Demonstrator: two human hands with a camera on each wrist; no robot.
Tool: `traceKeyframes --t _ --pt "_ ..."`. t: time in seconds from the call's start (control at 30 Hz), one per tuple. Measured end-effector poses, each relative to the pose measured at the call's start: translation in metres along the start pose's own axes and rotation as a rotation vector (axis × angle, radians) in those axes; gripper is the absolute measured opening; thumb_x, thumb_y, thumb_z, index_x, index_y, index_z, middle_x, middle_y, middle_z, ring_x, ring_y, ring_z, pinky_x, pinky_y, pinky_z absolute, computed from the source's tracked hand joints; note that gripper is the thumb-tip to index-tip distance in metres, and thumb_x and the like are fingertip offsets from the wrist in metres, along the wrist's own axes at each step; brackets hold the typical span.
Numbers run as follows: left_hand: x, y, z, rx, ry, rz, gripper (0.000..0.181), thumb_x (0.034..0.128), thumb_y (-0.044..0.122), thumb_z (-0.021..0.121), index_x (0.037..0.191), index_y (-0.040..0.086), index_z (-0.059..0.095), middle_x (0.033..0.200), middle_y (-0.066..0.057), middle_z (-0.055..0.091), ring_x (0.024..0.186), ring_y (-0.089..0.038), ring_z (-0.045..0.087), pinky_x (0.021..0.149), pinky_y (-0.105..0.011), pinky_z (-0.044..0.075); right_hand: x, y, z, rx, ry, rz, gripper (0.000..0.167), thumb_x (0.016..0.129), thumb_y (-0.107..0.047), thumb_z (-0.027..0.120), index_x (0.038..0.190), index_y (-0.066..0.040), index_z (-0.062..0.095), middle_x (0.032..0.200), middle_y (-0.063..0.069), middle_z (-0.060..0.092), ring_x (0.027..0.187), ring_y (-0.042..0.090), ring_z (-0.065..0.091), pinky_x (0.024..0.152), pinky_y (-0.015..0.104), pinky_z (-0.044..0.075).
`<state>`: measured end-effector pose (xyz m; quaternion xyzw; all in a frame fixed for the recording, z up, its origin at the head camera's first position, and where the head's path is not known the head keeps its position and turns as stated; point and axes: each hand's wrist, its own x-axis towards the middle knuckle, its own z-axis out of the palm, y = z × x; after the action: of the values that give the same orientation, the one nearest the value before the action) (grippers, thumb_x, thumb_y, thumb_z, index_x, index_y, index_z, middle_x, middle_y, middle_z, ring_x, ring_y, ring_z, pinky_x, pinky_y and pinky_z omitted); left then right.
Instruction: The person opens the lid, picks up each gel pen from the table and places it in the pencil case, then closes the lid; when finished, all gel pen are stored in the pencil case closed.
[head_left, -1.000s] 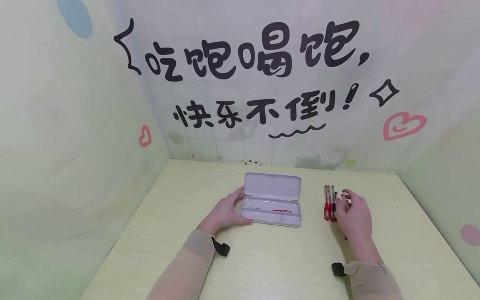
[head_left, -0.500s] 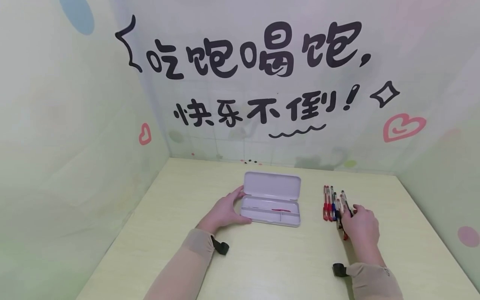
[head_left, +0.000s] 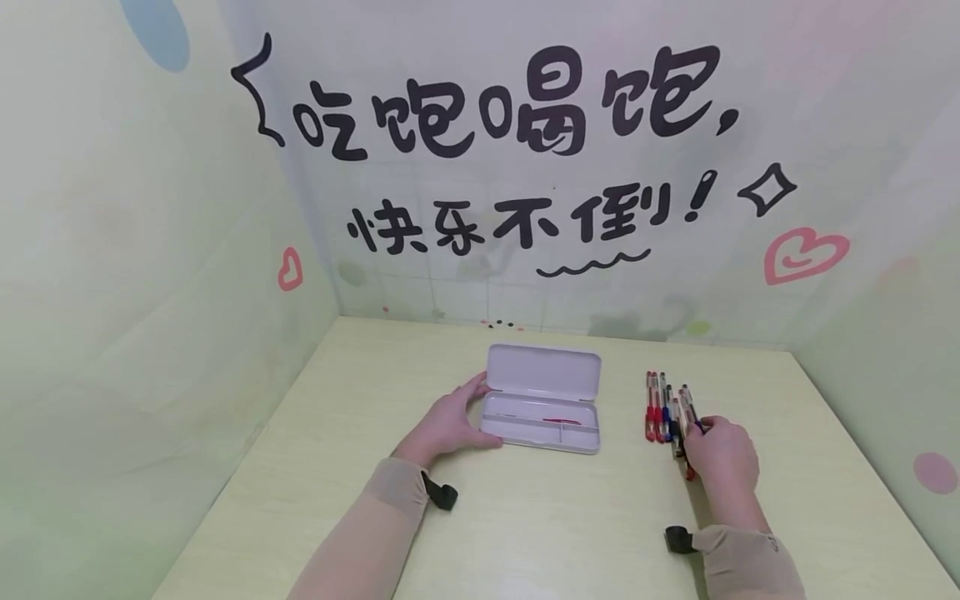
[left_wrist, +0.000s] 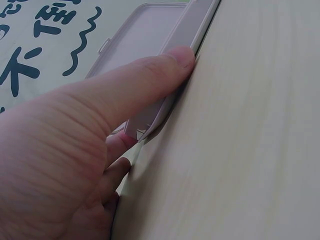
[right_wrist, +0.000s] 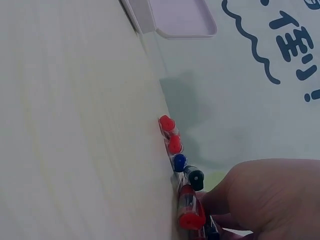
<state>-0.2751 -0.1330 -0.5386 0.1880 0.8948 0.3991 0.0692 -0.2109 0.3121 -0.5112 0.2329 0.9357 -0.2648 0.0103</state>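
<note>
The open lilac pencil case [head_left: 543,371] lies on the table with a thin red item [head_left: 562,422] inside. My left hand [head_left: 442,425] grips its left end, the thumb on the front edge and the fingers behind; the left wrist view shows the thumb along the case [left_wrist: 187,30]. To the right, red, blue and dark pens [head_left: 654,408] lie close together. My right hand [head_left: 723,454] is at their right side, thumb and finger pinching a dark pen [head_left: 693,404]. In the right wrist view the hand [right_wrist: 275,195] partly hides the pens [right_wrist: 190,212].
The pale wooden table [head_left: 525,525] meets a printed backdrop [head_left: 450,292] with black lettering behind it and side walls at left and right. A strip of bare table lies between the case and the pens. Black bands with small mounts [head_left: 442,493] are on both wrists.
My right hand has moved a little right and towards the near side, uncovering more of the pens. My left hand and the case have stayed in place.
</note>
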Motion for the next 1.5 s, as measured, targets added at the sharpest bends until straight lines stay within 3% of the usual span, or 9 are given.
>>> traceKeyframes --t 0.27,0.47,0.67,1.03,1.23,1.5 --pt "0.000 -0.001 0.000 -0.005 -0.006 -0.003 0.132 0.0703 0.046 0.104 0.176 0.025 0.028 0.166 0.005 0.059 0.163 -0.030 0.045 0.137 -0.060 0.032 -0.001 0.000 0.000 0.063 0.050 -0.030 0.047 0.108 -0.021 0.050 0.140 0.012 0.062 0.117 0.036 0.071 0.083 0.038 0.067 0.056 0.035 0.046" --pt "0.000 -0.001 0.000 0.000 -0.003 0.000 0.132 0.0702 0.048 0.104 0.176 0.024 0.028 0.166 0.005 0.059 0.163 -0.030 0.044 0.137 -0.060 0.032 -0.005 -0.009 0.000 0.069 0.127 -0.074 0.046 0.110 -0.023 0.049 0.141 0.008 0.063 0.130 0.038 0.061 0.107 0.049 0.062 0.070 0.051 0.054" --pt "0.001 -0.003 0.001 0.000 0.003 0.001 0.132 0.0696 0.048 0.104 0.176 0.024 0.029 0.166 0.004 0.059 0.162 -0.030 0.045 0.137 -0.059 0.033 -0.013 -0.027 0.008 0.093 0.217 -0.208 0.042 0.110 -0.023 0.054 0.139 0.004 0.067 0.134 0.035 0.059 0.116 0.053 0.061 0.083 0.064 0.055" --pt "0.001 -0.003 0.001 -0.005 0.006 0.010 0.132 0.0694 0.047 0.104 0.176 0.026 0.029 0.165 0.004 0.060 0.162 -0.030 0.046 0.137 -0.060 0.033 -0.029 -0.060 0.025 0.145 0.276 -0.428 0.029 0.107 -0.016 0.065 0.129 0.000 0.076 0.128 0.030 0.067 0.114 0.053 0.064 0.092 0.067 0.054" --pt "-0.001 0.001 0.000 -0.010 0.001 0.009 0.131 0.0699 0.045 0.104 0.175 0.025 0.030 0.164 0.002 0.061 0.161 -0.032 0.047 0.136 -0.061 0.033 -0.034 -0.076 0.038 0.155 0.273 -0.553 0.023 0.104 -0.011 0.069 0.122 0.000 0.079 0.120 0.029 0.070 0.109 0.050 0.065 0.090 0.063 0.053" --pt "0.000 0.001 0.001 -0.008 0.004 -0.001 0.131 0.0691 0.045 0.104 0.175 0.027 0.030 0.165 0.004 0.061 0.161 -0.031 0.047 0.137 -0.060 0.033 -0.036 -0.097 0.057 0.116 0.153 -0.614 0.025 0.105 -0.015 0.069 0.125 -0.005 0.079 0.122 0.022 0.071 0.113 0.045 0.066 0.095 0.063 0.058"
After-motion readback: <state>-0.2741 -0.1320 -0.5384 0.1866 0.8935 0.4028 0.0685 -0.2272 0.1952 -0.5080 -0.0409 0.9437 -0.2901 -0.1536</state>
